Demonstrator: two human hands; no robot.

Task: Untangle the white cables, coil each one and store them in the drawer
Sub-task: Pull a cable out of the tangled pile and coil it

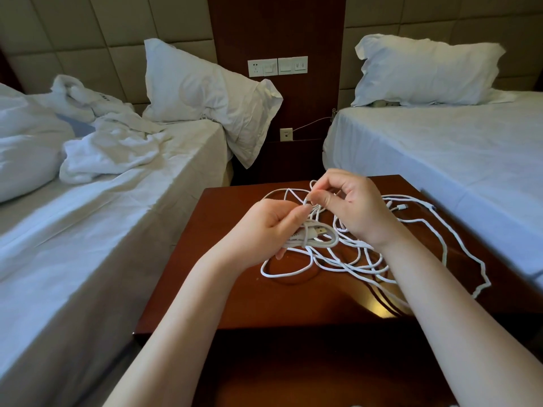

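Over the table (235, 304), holds a small loop of white cables (318, 244) in the left grip (264, 227), pinches one strand just above with the right grip (352, 210), with the tangle lying to the right.

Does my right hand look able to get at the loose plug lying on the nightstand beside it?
Probably yes. The loose plug lies uncovered on the nightstand, just right of the right hand, with nothing between. That hand is pinching a white cable strand, so it would have to let go first.
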